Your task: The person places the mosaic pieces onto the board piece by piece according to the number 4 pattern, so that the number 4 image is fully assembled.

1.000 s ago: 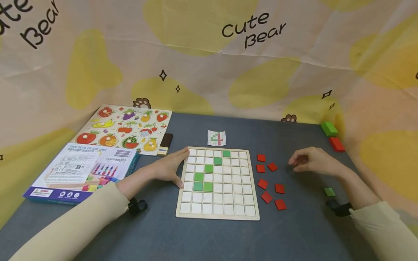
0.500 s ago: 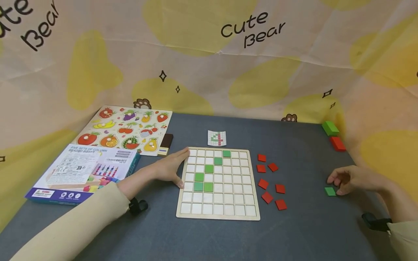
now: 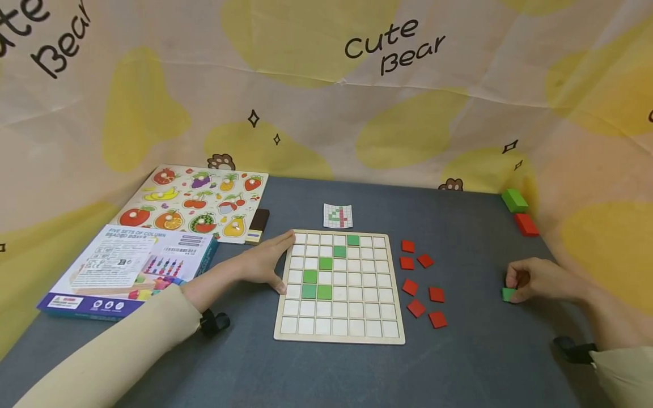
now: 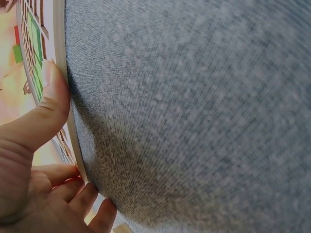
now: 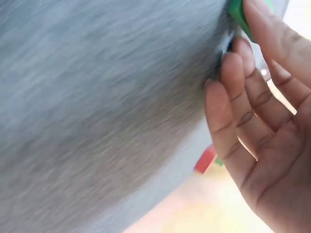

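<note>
My left hand (image 3: 260, 263) rests against the left edge of a square wooden grid board (image 3: 339, 334), thumb and fingers spread apart. In the left wrist view the thumb (image 4: 56, 92) lies on the board's rim (image 4: 59, 39), and other fingertips touch the edge farther along. Several green tiles (image 3: 325, 263) sit in the board's cells, most of them along a diagonal. Over on the right, my right hand (image 3: 541, 280) pinches a green tile (image 3: 507, 294) between thumb and fingers. That tile (image 5: 239, 17) is partly cut off in the right wrist view.
Several loose red tiles (image 3: 416, 308) lie between board and right hand. A small pattern card (image 3: 338, 216) lies behind the board. Green (image 3: 514, 200) and red blocks (image 3: 526, 225) stand far right. At left are a fruit puzzle (image 3: 178, 207), a boxed toy (image 3: 127, 272) and a dark brown block (image 3: 258, 222).
My right hand has moved right and down to the loose green tile and taken hold of it, the tile now shifted slightly left. The left hand has stayed at the board.
</note>
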